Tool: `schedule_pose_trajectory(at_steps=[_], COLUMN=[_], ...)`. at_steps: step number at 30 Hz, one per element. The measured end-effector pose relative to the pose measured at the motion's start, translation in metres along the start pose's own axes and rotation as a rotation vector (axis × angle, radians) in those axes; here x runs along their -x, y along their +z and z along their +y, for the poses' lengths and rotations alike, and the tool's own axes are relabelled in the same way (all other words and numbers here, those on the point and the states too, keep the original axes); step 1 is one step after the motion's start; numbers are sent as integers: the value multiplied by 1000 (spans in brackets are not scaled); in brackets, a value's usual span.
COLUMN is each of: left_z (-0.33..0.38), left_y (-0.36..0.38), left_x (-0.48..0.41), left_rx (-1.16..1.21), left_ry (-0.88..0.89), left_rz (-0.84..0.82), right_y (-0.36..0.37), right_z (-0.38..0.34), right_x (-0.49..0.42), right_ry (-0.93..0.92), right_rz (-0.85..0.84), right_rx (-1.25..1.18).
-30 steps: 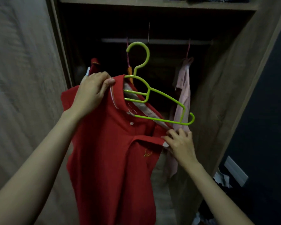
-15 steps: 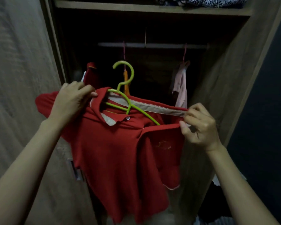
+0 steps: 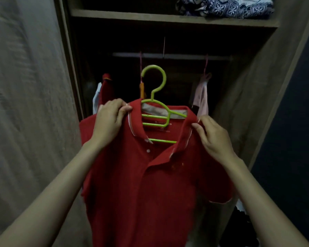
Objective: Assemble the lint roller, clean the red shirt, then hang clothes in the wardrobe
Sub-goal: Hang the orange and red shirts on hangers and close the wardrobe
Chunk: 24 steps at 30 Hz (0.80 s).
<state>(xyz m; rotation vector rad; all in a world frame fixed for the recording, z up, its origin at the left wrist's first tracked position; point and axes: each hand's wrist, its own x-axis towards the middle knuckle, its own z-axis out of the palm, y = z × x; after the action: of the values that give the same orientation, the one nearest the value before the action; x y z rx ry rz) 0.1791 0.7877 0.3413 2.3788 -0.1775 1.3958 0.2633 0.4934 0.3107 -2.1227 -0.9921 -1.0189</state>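
Facing a dim wooden wardrobe [image 3: 168, 18], a left hand [image 3: 112, 122] and right hand [image 3: 215, 139] are pinching the collar of a red polo shirt [image 3: 141, 184] — apparently squaring it on a lime-green plastic hanger [image 3: 163, 82], held below the hanging rail [image 3: 185, 56].

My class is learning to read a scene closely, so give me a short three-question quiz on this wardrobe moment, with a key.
1. Which part of the red shirt do the left hand and right hand pinch? A collar, B hem, C sleeve.
2. Fill in: the patterned cloth lies on the ___ above the rail.
3. True or false: the green hanger's hook is over the rail.
Key: 1 A; 2 shelf; 3 false, the green hanger is not yet on it.
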Motion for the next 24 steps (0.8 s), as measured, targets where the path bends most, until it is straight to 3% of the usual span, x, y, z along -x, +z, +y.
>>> schedule_pose_trajectory(at_steps=[5,9,12,15,17,22,24], left_z=[20,23,17,15,15,10,6], left_y=[16,11,3,4,9,19,20], left_x=[4,7,11,10,7,0,-3], left_rx=[42,368,507,198,70,269,329], left_ry=[103,-71,-106,65,107,-4,-36], left_rz=[-129,51,22,-179,-211,-81,-44], right_y=[14,9,-2,-13,-17,-37,-59], right_z=[-15,-9,-5,-7,-11,-12,-6], right_x=[-1,3,2,0,0,1,5], right_ry=[-68,8,115,158,150,106,170], right_rz=[4,60,87,92,97,114,-28], right_rx=[-14,-156,-303,-350,-333,-308,-321])
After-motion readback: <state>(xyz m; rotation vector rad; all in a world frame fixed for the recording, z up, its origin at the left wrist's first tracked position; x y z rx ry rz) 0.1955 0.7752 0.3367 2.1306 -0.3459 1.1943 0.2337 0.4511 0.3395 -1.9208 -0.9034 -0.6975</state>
